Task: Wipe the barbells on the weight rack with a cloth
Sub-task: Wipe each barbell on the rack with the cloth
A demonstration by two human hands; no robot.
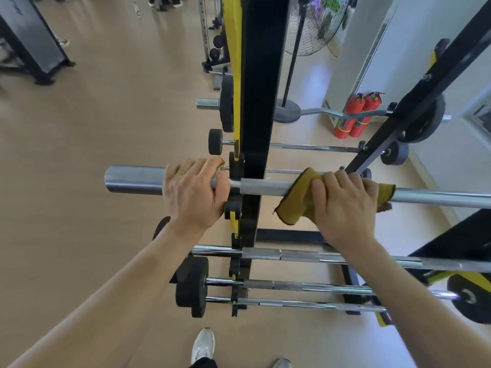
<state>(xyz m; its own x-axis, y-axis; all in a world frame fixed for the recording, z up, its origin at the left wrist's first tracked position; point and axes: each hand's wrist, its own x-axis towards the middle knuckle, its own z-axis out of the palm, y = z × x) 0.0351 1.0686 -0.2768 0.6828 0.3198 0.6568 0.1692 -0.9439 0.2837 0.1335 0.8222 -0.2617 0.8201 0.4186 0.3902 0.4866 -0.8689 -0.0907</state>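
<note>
A long steel barbell (265, 187) lies across the black and yellow weight rack (256, 107) at chest height. My left hand (192, 193) grips the barbell's thick sleeve just left of the rack upright. My right hand (345, 205) holds a mustard-yellow cloth (295, 205) wrapped over the bar's shaft, right of the upright. The cloth hangs below the bar and pokes out past my fingers on the right.
Below hang further barbells (297, 254) with black plates (191, 286). Higher rungs hold a curl bar (321, 110) and thinner bars. Two red fire extinguishers (356, 115) stand by the wall, next to a floor fan (310, 25). Tan floor spreads to the left.
</note>
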